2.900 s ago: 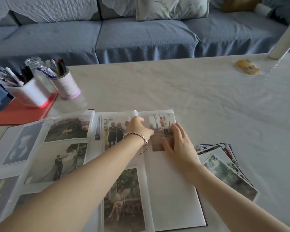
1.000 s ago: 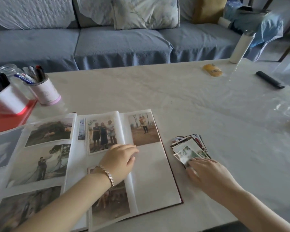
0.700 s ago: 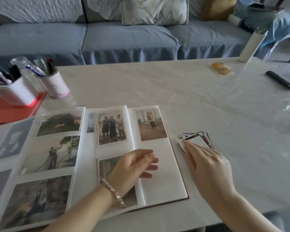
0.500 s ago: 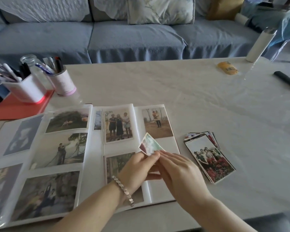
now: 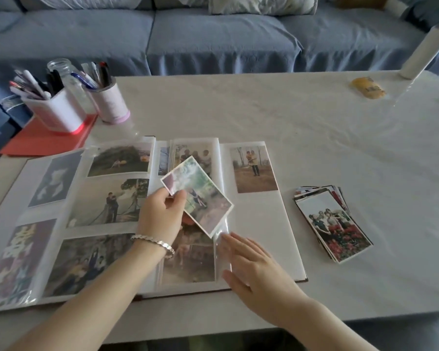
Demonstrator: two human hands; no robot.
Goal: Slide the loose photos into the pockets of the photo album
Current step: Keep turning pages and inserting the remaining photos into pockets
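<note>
Two bare hands are over the open white-paged photo album on the pale table. Left hand: thumb and fingers pinch a white-bordered colour photo, held tilted above the middle leaf. Right hand: fingers straight, resting on the clear plastic pocket at the right page's inner edge. Fanned stack of loose photos lies just right of the album.

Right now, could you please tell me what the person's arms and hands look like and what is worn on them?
The left forearm and the right forearm are bare, with no sleeve in view. The left hand has a silver chain-link bracelet at its wrist. The right hand and its wrist wear nothing; no ring shows on its fingers.
</note>
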